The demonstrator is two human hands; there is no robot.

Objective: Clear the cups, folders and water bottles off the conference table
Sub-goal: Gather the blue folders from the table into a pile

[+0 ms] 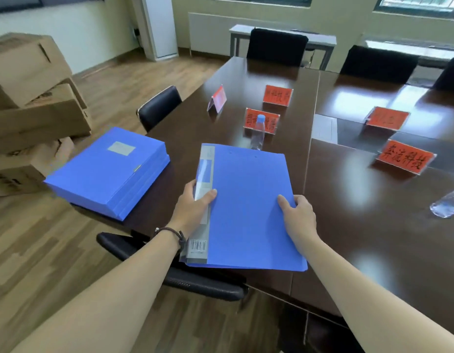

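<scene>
Holding the flat blue plastic folder (248, 207) by both side edges, you are midway through the folder step at the dark wooden conference table (373, 238): your left hand (192, 207) clasps the grey spine side, thumb on top, and your right hand (301, 215) pinches the opposite edge, thumb across the cover. The folder appears lifted, its near end overhanging the table edge above a black chair (185, 278). A thick blue box file (108, 171) rests on the table's left corner, and your next move likely calls for carrying the folder left to stack squarely on it. Left to clear are an upright clear water bottle (258, 132) just beyond the folder and another clear bottle (447, 203) lying at the right edge; no cups are in view
</scene>
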